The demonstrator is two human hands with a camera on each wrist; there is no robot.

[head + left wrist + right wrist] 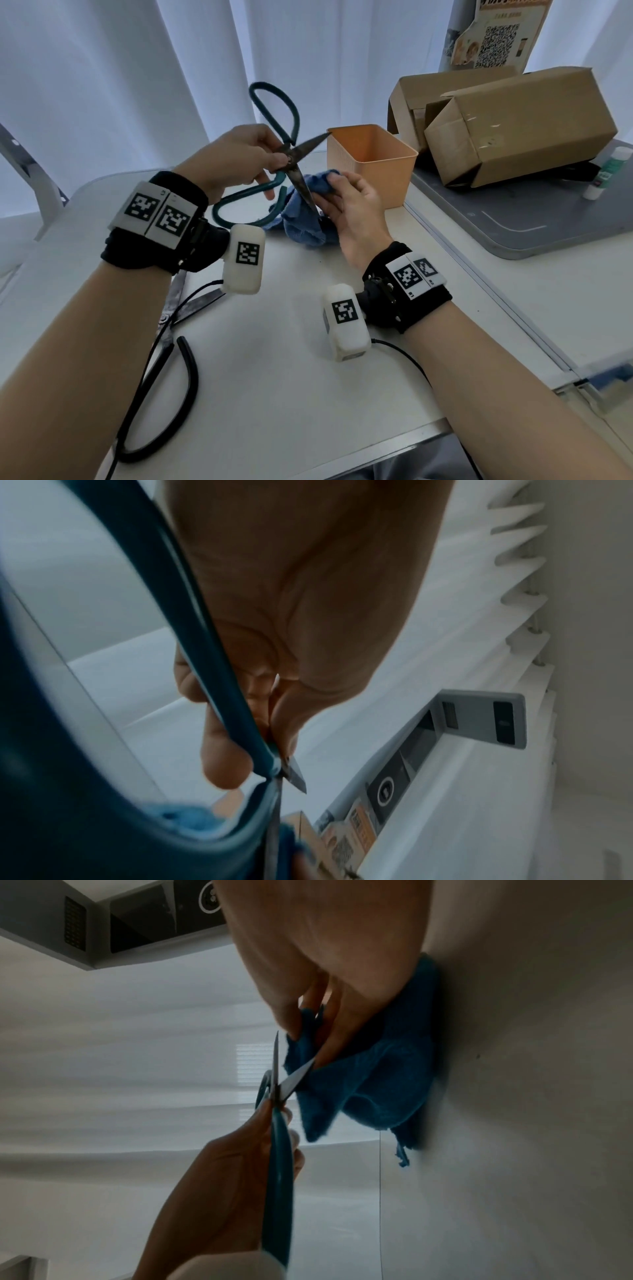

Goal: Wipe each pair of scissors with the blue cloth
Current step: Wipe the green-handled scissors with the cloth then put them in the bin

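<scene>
Large scissors with teal handles (278,102) are held up over the table, blades spread apart. My left hand (239,159) grips them at the pivot; the same teal handle (212,647) and hand (291,615) fill the left wrist view. My right hand (349,202) pinches the blue cloth (301,219) around the lower blade (301,185). In the right wrist view the cloth (369,1080) wraps that blade (296,1079), and its lower folds hang down to the table. A second pair, with black handles (190,370), lies on the table under my left forearm, partly hidden.
An orange plastic bin (373,161) stands just behind my right hand. Open cardboard boxes (513,126) and a small white bottle (606,174) sit on a grey tray (534,222) at the right. White curtains hang behind the table. Black cables (411,363) trail from both wrists.
</scene>
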